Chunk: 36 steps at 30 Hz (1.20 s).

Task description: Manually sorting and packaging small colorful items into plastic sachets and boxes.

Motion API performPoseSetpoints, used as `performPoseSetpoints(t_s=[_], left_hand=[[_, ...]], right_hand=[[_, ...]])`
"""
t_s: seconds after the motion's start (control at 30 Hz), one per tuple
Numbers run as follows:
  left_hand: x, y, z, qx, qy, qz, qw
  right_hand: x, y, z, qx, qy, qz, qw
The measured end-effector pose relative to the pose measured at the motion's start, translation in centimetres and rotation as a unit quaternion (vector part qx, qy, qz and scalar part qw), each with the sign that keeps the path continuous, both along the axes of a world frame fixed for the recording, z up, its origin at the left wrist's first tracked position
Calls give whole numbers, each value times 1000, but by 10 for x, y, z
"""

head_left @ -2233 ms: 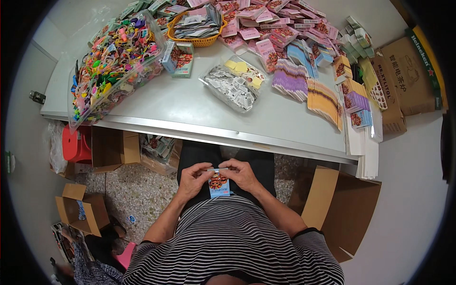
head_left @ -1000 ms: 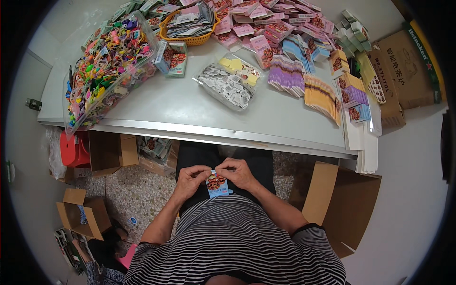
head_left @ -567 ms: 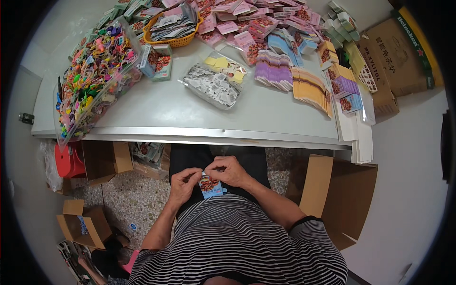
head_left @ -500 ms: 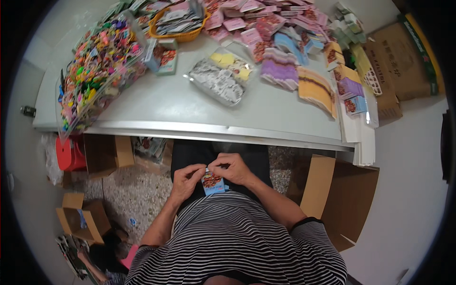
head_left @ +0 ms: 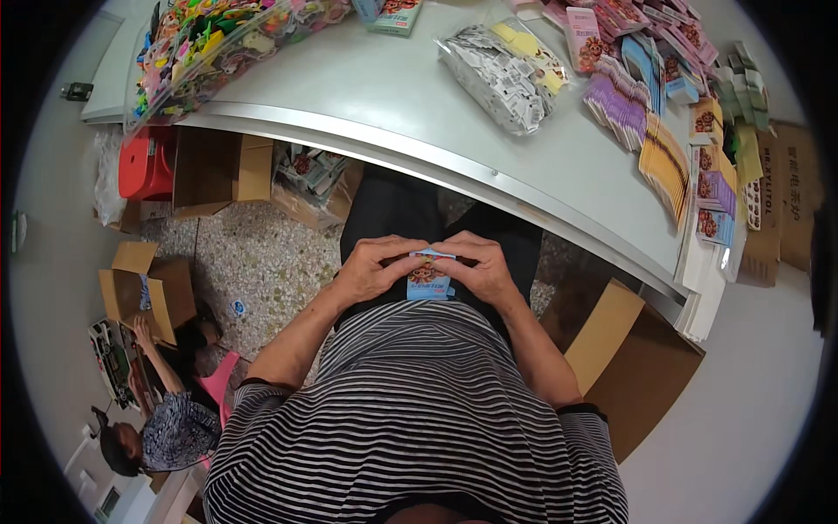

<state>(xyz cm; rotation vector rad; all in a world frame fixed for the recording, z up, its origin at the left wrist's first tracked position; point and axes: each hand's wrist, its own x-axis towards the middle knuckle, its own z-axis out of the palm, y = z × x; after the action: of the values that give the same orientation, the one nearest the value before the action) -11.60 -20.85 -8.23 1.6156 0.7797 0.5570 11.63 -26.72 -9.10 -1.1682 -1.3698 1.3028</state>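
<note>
Over my lap I hold a small light-blue carton (head_left: 429, 286) with a colourful picture on its front. My left hand (head_left: 375, 268) grips its left upper part, and my right hand (head_left: 482, 269) grips the right, both closed. The thumbs lie across the front near the top edge, where the carton's top looks folded. My fingers hide part of that top. Directly ahead is the front edge of a pale table (head_left: 384, 96). On it lies a clear bag (head_left: 506, 77) of small black-and-white printed packets with some yellow pieces.
A clear bin (head_left: 188, 83) of colourful trinkets stands far left. Fanned purple cartons (head_left: 618, 109), orange cartons (head_left: 665, 166) and pink cartons (head_left: 587, 39) lie right. Cardboard boxes (head_left: 624, 349) and a red stool (head_left: 144, 166) are below. Another person (head_left: 179, 428) sits lower left.
The view has shifted, so the table sits higher and tilts, and the co-worker shows more. Both my hands remain on the light-blue carton; my right hand has moved from its top left to its right side.
</note>
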Motion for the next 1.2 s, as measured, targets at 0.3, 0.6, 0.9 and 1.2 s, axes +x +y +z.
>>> performPoseSetpoints(t_s=[0.3,0.6,0.9,1.2], left_hand=[[10,-11,18,-54,-12,103,993],[12,27,92,-431,-266,135,852],[33,79,93,-139,-185,297,926],[82,168,65,-12,-248,280,927]], right_hand=[[12,13,34,75,-87,5,993],[-10,61,116,392,-137,-25,909],[35,81,116,324,-276,-88,900],[129,175,136,290,-460,-110,832]])
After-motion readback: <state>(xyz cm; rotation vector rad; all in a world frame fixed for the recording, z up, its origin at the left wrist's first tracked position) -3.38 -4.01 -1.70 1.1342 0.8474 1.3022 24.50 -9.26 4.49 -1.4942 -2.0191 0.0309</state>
